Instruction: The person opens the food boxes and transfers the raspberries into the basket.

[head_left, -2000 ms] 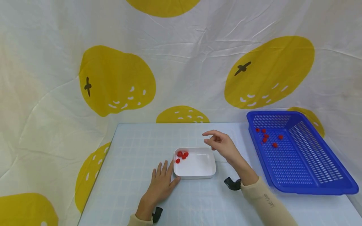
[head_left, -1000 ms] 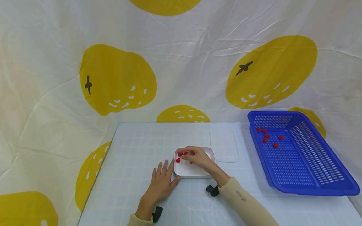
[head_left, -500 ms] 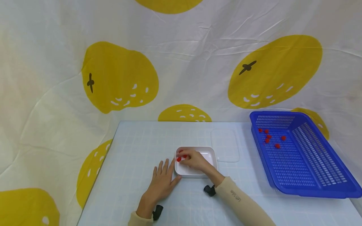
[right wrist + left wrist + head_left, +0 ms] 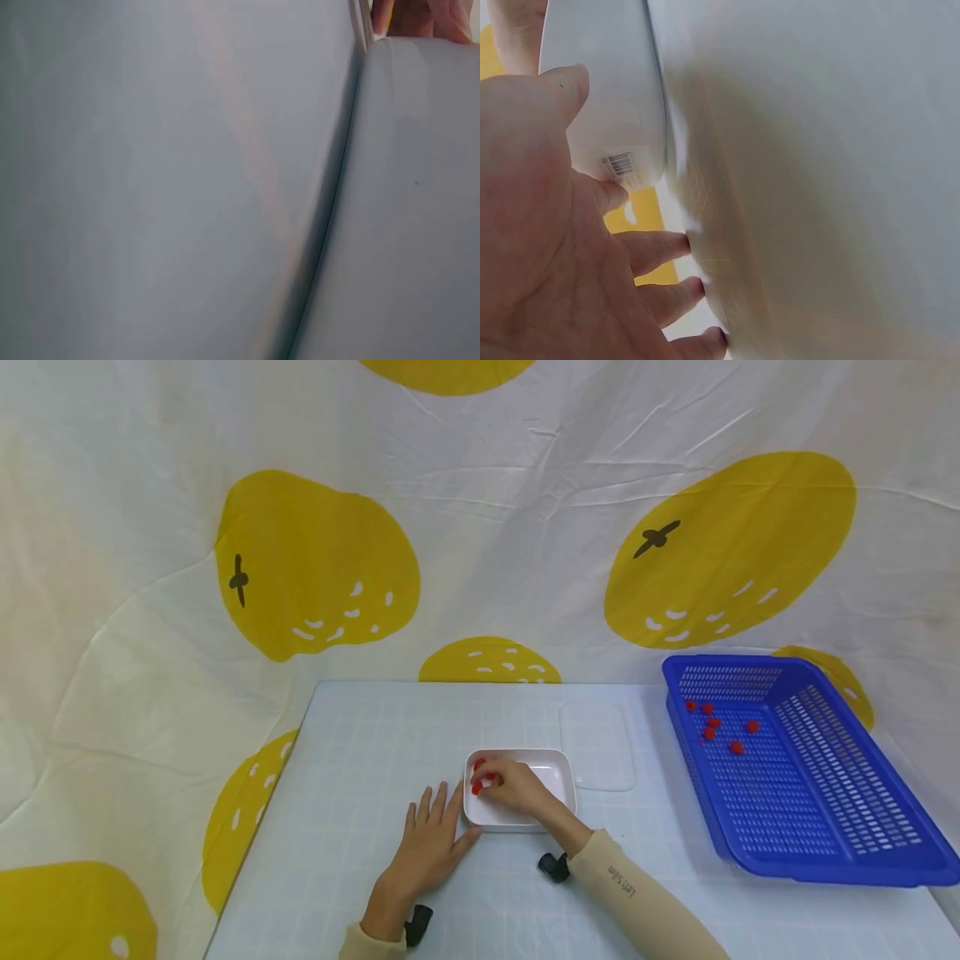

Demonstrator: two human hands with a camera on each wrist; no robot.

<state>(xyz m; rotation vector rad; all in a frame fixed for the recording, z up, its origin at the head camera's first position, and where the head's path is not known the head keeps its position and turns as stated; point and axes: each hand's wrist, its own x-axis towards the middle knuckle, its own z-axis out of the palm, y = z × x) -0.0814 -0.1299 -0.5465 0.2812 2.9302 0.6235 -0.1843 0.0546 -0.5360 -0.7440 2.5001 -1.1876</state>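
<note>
A shallow white box (image 4: 557,770) sits mid-table with several small red berries (image 4: 480,764) at its left end. My right hand (image 4: 521,789) reaches into it, thumb and fingers pinched around one berry there; the hand partly hides the berries. Outside the box's left wall, my left hand (image 4: 431,852) lies on the table with its fingers spread. In the left wrist view its thumb and index finger touch the box's side (image 4: 604,82), near a barcode label. The right wrist view shows the box's outer wall (image 4: 420,195), while the right hand's grip is not shown.
A large blue plastic basket (image 4: 750,827) stands on the right side, holding several more red berries (image 4: 752,727). Right behind the white box lies a clear flat lid (image 4: 600,747). A white cloth printed with yellow fruit (image 4: 322,568) hangs behind the table.
My right hand has come left from above the box's right end, down to the berries inside. One berry has shifted slightly at its fingertips. The left hand has stayed beside the box.
</note>
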